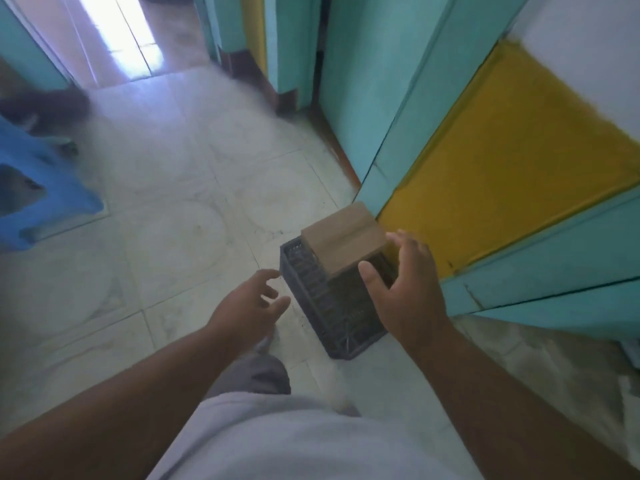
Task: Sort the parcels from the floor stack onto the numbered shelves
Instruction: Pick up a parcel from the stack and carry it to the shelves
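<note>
Just right of centre, at about four o'clock from the middle of the view, a brown cardboard parcel (pixel 343 240) sits on the far end of a dark slatted plastic crate (pixel 323 299) that stands on the pale tiled floor (pixel 180 209). The parcel is closed, and its far edge lies near the foot of a teal and yellow panel (pixel 512 161).

The right hand (pixel 403 289) hovers over the near right part of the crate, at the parcel's four o'clock; its fingers (pixel 410 242) are spread wide, thumb toward the parcel's near corner, holding nothing. Whether the fingertips touch the cardboard cannot be told. The left hand (pixel 247 306) reaches in at the crate's nine o'clock, fingers loosely parted and empty, clear of the crate wall.

Both forearms are bare, and a pale shirt (pixel 294 441) fills the six o'clock edge, with grey trousers (pixel 256 372) above it.

At nine o'clock stands a blurred blue plastic stool (pixel 45 188). At twelve o'clock a bright doorway (pixel 114 32) opens between teal walls.
</note>
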The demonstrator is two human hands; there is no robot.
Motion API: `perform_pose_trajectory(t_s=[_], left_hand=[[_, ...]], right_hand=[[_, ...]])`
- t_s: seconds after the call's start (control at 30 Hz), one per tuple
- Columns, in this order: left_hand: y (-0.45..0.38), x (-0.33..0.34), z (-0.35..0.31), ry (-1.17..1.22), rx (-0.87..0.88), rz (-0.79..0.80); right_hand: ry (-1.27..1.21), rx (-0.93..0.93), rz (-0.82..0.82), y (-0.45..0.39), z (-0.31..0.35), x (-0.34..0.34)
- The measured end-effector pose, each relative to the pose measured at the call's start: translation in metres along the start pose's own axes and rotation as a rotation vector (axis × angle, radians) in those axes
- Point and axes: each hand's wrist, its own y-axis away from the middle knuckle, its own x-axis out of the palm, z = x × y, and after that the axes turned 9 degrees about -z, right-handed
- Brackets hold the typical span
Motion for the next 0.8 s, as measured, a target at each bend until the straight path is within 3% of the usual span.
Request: perform_pose_trajectory(t_s=[0.2, 0.47, 0.67, 0.8], left_hand=[[-0.155, -0.010, 0.007, -0.102, -0.044, 0.129], [-0.274, 0.115, 0.067, -0.121, -0.196, 0.237], [-0.347, 0.194, 0.106, -0.055, -0.278, 0.197], [-0.386, 0.224, 0.107, 0.188, -0.416, 0.097]], right_hand=[[0.000, 0.274, 0.111, -0.050, -0.013, 0.100], [0.005, 0.588, 0.177, -0.079, -0.109, 0.269], [0.101, 0.589, 0.135, -0.120, -0.211, 0.341], [0.268, 0.490, 0.224, -0.159, -0.263, 0.359]])
